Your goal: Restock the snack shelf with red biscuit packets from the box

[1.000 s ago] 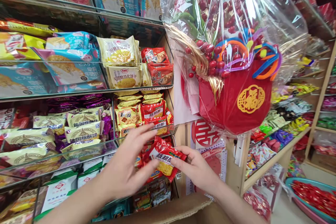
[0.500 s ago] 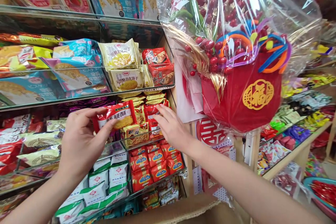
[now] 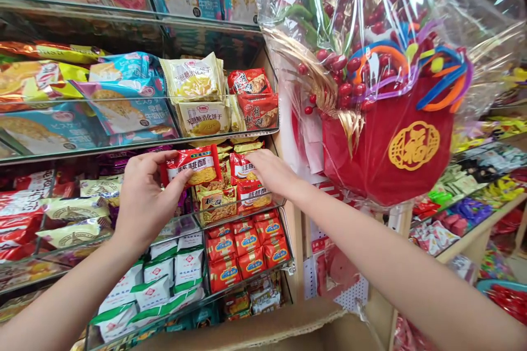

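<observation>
My left hand (image 3: 150, 200) pinches a red walnut cookie packet (image 3: 200, 167) between thumb and fingers, raised in front of the shelf. At a shelf compartment, my right hand (image 3: 274, 173) has its fingers bent over the upper right edge of another red cookie packet (image 3: 242, 167); its thumb is partly hidden. A similar red packet (image 3: 252, 195) stands in front of that one, behind the clear front strip. To their left in the neighbouring compartment are gold cookie packets (image 3: 217, 203).
Small red packets (image 3: 247, 244) and white-green packets (image 3: 152, 279) fill the bins below. An open cardboard box (image 3: 296, 321) stands at the bottom. A wrapped red flower pot (image 3: 370, 148) juts out at right. Cream biscuit packets (image 3: 201, 118) sit on the shelf above.
My right hand's fingers have bent from stretched out to closed over the red packet's edge. My left hand with its packet has shifted right and slightly up in view, and the camera view has moved.
</observation>
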A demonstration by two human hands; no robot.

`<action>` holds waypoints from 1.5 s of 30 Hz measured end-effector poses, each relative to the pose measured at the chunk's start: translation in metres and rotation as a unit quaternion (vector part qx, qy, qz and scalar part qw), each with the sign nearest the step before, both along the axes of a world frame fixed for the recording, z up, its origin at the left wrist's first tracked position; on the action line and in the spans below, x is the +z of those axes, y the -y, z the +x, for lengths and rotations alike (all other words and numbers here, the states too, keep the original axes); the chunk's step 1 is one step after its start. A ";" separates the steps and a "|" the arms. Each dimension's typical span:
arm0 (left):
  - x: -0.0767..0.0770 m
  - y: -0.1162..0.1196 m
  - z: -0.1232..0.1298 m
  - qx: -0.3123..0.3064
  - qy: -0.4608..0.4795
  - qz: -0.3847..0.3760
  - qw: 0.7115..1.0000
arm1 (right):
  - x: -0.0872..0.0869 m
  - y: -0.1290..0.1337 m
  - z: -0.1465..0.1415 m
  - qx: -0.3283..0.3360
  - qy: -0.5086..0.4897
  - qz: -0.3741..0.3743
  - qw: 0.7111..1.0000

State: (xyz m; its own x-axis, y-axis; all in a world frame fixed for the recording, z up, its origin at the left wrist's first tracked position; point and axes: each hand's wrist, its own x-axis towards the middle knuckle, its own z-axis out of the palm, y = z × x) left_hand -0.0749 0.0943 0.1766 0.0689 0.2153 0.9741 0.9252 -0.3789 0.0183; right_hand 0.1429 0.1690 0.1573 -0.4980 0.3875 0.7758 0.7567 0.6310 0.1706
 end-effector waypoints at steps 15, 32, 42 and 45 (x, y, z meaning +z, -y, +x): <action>0.008 -0.039 0.050 -0.125 -0.049 0.039 0.990 | -0.022 0.004 0.002 -0.013 -0.031 0.052 0.998; -0.002 -0.057 0.056 -0.080 -0.179 -0.074 0.978 | -0.036 -0.001 0.007 0.040 -0.120 0.106 0.986; 0.000 -0.058 0.057 -0.011 -0.254 -0.080 0.964 | -0.025 -0.005 0.005 -0.020 -0.072 0.056 0.996; 0.000 -0.055 0.058 -0.004 -0.272 -0.090 0.958 | -0.023 0.003 0.007 -0.017 -0.054 0.051 0.997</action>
State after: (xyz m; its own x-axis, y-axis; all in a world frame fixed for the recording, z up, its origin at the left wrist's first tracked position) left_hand -0.0168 0.1497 0.1768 0.5573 0.3739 0.7414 0.8141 -0.4216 -0.3993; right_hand 0.1499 0.1661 0.1340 -0.3969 0.3190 0.8606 0.7946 0.5888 0.1482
